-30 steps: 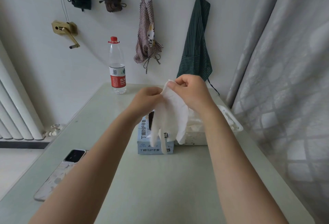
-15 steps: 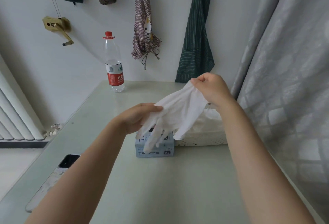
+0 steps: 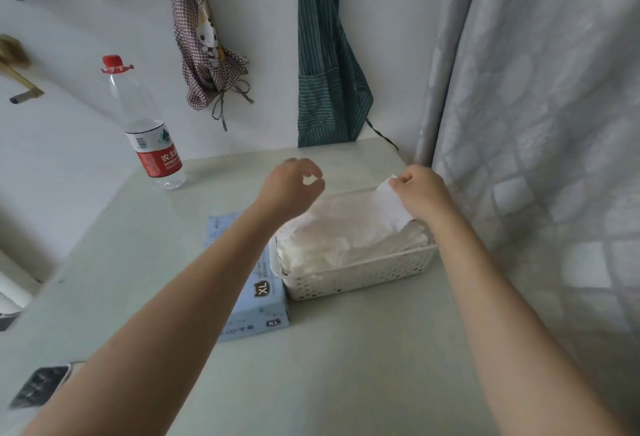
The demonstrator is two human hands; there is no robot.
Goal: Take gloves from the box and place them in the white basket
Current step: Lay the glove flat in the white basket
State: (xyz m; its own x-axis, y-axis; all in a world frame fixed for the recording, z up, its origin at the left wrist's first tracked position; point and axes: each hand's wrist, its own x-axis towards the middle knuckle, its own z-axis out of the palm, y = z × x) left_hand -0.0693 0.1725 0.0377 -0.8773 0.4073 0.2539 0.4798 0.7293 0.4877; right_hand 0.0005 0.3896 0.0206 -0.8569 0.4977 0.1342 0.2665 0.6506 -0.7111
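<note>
A white perforated basket (image 3: 360,278) sits on the table, heaped with white gloves. My right hand (image 3: 420,193) hovers over its far right corner and pinches the cuff of a white glove (image 3: 393,207) that drapes down onto the heap. Over the basket's far left side, my left hand (image 3: 292,186) holds nothing, its fingers loosely curled and apart. The pale blue glove box (image 3: 258,304), marked XL, lies flat against the basket's left side, partly under my left forearm.
A water bottle (image 3: 147,137) with a red cap stands at the back left of the table. A phone (image 3: 40,385) lies at the near left edge. Aprons hang on the wall behind, and a grey curtain (image 3: 540,123) runs along the right.
Both hands moved right from above the box to over the basket. My left hand let go of the glove; the right hand lowered it onto the heap.
</note>
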